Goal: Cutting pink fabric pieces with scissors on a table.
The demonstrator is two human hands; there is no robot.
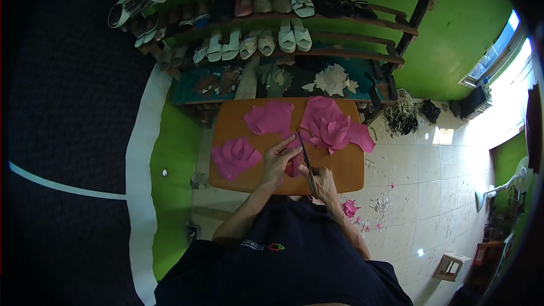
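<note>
My right hand is closed round the handles of a pair of dark scissors, whose blades point away from me. The blades lie against a pink sheet piece, pinched in the fingers of my left hand. Both hands are over the near middle of an orange table. Cut pink pieces lie in a pile at the left. Beyond my left hand rests a flatter pink stack, and a larger spread pink pile covers the far right.
Behind the table stands a wooden rack with rows of shoes. Its low shelf bears a pile of cream cut pieces and a greenish pile. Pink scraps litter the tiled floor at the right. A white fan stands farther right.
</note>
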